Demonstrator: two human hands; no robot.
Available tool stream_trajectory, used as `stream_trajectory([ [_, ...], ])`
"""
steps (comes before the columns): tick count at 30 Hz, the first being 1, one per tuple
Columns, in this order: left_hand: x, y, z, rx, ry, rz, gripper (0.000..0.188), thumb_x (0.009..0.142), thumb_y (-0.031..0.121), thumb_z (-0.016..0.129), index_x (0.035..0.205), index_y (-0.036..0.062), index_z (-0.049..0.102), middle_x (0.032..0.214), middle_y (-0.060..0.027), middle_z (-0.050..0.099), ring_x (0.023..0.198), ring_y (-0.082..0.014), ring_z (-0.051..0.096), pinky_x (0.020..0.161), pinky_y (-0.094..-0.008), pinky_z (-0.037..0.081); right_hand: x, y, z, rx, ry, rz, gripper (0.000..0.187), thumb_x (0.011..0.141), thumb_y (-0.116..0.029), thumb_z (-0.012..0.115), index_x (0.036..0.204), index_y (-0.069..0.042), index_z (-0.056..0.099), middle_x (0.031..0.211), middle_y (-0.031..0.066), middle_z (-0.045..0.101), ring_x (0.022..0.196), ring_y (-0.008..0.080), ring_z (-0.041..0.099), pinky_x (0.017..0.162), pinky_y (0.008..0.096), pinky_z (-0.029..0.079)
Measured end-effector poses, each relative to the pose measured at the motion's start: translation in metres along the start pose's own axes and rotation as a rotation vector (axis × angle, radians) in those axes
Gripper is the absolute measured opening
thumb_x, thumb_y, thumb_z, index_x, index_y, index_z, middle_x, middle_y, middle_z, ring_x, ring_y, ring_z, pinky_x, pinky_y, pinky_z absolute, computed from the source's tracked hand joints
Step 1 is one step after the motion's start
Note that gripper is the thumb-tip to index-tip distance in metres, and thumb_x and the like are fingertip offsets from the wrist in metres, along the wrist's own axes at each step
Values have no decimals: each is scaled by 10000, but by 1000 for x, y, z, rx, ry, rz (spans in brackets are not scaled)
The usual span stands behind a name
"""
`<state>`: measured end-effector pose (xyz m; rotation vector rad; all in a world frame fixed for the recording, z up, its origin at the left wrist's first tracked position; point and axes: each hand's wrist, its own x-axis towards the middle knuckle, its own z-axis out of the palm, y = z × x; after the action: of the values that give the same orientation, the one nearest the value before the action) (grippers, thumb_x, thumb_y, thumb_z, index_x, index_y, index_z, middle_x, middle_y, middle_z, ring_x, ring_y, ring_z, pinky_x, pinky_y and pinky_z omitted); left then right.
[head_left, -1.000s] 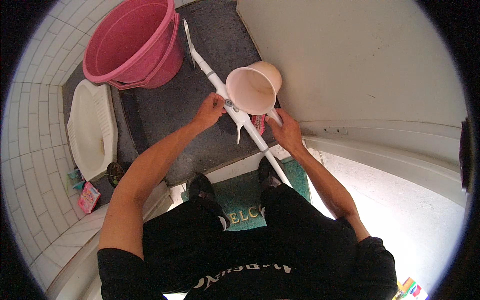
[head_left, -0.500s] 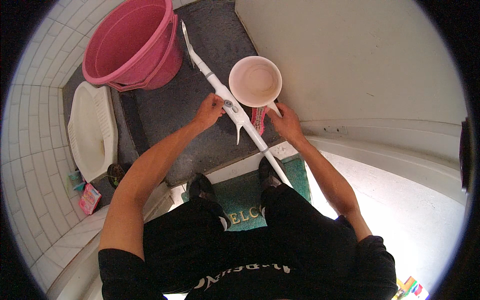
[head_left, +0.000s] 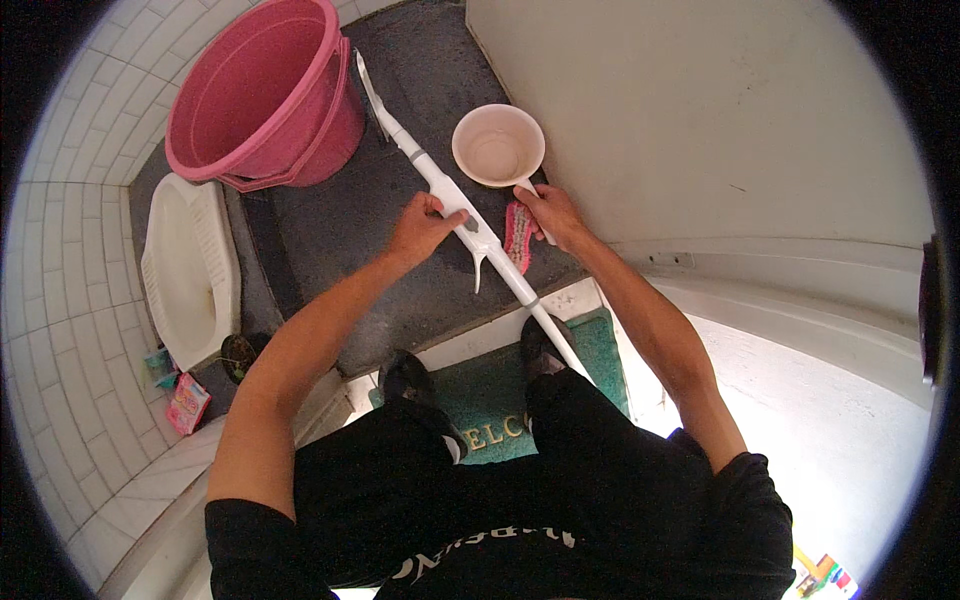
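In front of me, a long white spray mop (head_left: 488, 245) with a trigger slants from the upper left down to my right thigh. My left hand (head_left: 424, 230) grips its thick middle part, the thumb pressed over a grey patch there. At its upper end the thin flat head (head_left: 368, 85) shows edge-on. My right hand (head_left: 556, 215) is wrapped around the handle of a pale pink water dipper (head_left: 498, 146), whose round bowl faces up. Whether water is in the bowl I cannot tell. Beside the right fingers, lower down, lies a pink and grey scrub brush (head_left: 517, 238).
A large pink bucket (head_left: 340, 110) stands at the far left. Nearer is a white squat toilet (head_left: 155, 260), with a small dark pot (head_left: 237, 357) and a pink packet (head_left: 187, 404) below it. A pale door (head_left: 720, 130) borders the right. My shoes stand on a green doormat (head_left: 480, 395).
The dipper has dropped a little and shifted slightly left, away from me. My left thumb has come across onto the mop's grey patch.
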<state>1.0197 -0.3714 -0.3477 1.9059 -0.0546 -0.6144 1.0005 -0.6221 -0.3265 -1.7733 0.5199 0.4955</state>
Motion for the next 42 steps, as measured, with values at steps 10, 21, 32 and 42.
stream_trajectory([
  [10, 3, -12, 20, -60, 119, 69, 694, 687, 299, 875, 1059, 20, 360, 947, -111, 539, 803, -168, 573, 704, -319, 507, 15, 14, -6, -149, 18, -45, 428, 917, -420, 599, 917, 9, 608, 698, 96, 603, 589, 222, 602, 571, 395, 527],
  [21, 5, -5, 21, -306, 182, -91, 838, 685, 170, 872, 1251, -10, 282, 1164, -182, 528, 1007, -252, 600, 835, -366, 539, -46, -1, 38, -815, -106, -277, 444, 895, -370, 608, 993, 62, 574, 947, 275, 644, 919, 421, 644, 779, 530, 491],
  [32, 11, -20, 17, -307, 24, -31, 847, 762, 144, 816, 1328, -19, 207, 1184, -170, 531, 1114, -277, 552, 981, -408, 467, -53, 21, 54, -728, -198, -337, 400, 882, -316, 626, 972, 70, 577, 877, 285, 639, 867, 440, 640, 776, 522, 490],
  [42, 7, -11, 22, -321, -25, -46, 892, 808, 238, 784, 1372, -49, 155, 1201, -203, 523, 1095, -260, 576, 952, -367, 486, -44, 42, 50, -602, -138, -360, 368, 872, -322, 647, 1025, 11, 611, 924, 239, 657, 890, 415, 641, 780, 489, 488],
])
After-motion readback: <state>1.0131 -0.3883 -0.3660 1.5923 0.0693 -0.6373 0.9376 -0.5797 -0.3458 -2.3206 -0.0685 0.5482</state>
